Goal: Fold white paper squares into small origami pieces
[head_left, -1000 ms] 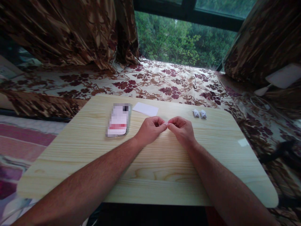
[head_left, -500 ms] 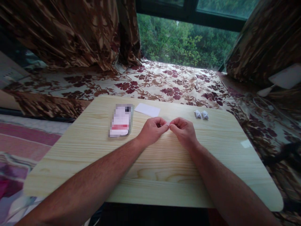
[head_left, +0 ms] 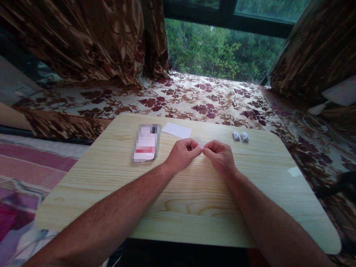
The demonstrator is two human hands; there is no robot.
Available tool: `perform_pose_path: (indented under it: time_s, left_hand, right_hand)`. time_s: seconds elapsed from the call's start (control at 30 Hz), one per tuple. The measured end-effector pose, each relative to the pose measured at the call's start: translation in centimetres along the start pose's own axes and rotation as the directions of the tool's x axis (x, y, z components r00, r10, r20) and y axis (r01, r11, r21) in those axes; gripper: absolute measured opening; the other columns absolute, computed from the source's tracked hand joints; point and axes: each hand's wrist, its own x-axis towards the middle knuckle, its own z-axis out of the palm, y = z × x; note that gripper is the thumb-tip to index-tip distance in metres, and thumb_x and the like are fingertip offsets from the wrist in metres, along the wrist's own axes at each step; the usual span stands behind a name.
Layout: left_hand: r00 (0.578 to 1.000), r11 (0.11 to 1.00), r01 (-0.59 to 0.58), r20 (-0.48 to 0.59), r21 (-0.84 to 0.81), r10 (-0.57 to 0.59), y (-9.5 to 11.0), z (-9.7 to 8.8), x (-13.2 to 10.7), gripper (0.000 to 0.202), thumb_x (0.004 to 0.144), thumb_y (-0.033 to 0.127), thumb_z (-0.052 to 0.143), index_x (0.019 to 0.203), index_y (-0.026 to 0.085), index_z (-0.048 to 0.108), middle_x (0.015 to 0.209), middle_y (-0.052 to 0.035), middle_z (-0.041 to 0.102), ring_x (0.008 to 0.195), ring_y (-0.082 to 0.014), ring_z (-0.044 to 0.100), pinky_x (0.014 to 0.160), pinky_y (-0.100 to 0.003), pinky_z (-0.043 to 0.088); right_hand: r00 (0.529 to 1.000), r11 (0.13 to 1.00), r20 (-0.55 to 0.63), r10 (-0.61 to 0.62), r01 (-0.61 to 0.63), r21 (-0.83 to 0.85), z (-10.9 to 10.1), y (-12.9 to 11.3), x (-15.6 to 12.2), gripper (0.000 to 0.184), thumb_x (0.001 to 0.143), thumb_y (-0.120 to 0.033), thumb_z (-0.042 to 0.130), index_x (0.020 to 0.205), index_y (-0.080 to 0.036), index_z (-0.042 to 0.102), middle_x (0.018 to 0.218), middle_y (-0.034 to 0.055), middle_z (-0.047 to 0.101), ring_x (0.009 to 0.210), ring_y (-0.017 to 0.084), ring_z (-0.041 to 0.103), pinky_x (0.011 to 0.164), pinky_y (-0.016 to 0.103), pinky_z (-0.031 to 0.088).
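Note:
Over the middle of the wooden table point(head_left: 200, 196), my left hand point(head_left: 183, 152) and my right hand point(head_left: 221, 156) meet fingertip to fingertip. Both are closed in a pinch on a small piece of white paper point(head_left: 200, 145), mostly covered by the fingers. Just beyond my left hand lies a flat white stack of paper point(head_left: 177, 129). Two small folded white paper shapes point(head_left: 240, 136) sit side by side farther off to the right, apart from my right hand.
A blurred-out phone-like object point(head_left: 145, 143) lies on the table's left part. Near the right edge is a pale patch point(head_left: 294, 171). A flower-patterned cloth point(head_left: 205, 96) covers the ledge behind, below the window, with curtains point(head_left: 111, 40) at both sides.
The view has shifted slightly, so everything sits a little farther right. Both hands keep their pinch on the small paper, with hardly any visible finger movement.

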Motion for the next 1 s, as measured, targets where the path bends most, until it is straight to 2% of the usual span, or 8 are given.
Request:
perform_pose_path:
  time_s: [0.53,0.8,1.0]
  left_hand:
    - [1.0,1.0,-0.021,0.021,0.005,0.02,0.08,-0.18,0.07,0.028,0.075,0.042,0.071,0.071,0.016,0.061,0.057,0.0042,0.053,0.049,-0.0074,0.041,0.048,-0.022,0.032]
    - [1.0,0.995,-0.028,-0.009,-0.093,0.027,-0.45,-0.31,0.28,0.028,0.076,0.04,0.072,0.071,0.015,0.06,0.062,0.0019,0.057,0.055,-0.0085,0.046,0.053,-0.023,0.034]
    - [0.999,0.993,-0.016,-0.03,-0.117,0.012,-0.61,-0.32,0.36,0.027,0.076,0.038,0.072,0.07,0.015,0.06,0.062,0.0017,0.057,0.056,-0.0085,0.046,0.053,-0.023,0.032]
  right_hand:
    - [1.0,1.0,-0.004,-0.018,0.017,-0.02,-0.07,0.03,-0.11,0.016,0.073,-0.029,0.071,0.065,-0.017,0.065,0.055,-0.0025,0.058,0.049,0.009,0.043,0.046,0.024,0.029]
    - [0.999,0.997,0.033,0.014,-0.016,0.082,0.19,0.15,0.01,0.014,0.071,-0.029,0.073,0.077,-0.018,0.068,0.069,0.0007,0.068,0.058,0.012,0.056,0.054,0.025,0.041]
    - [1.0,0.998,-0.011,0.022,-0.021,0.061,0.15,0.34,0.12,0.013,0.072,-0.028,0.072,0.073,-0.017,0.065,0.061,-0.0015,0.062,0.052,0.01,0.05,0.049,0.024,0.036]
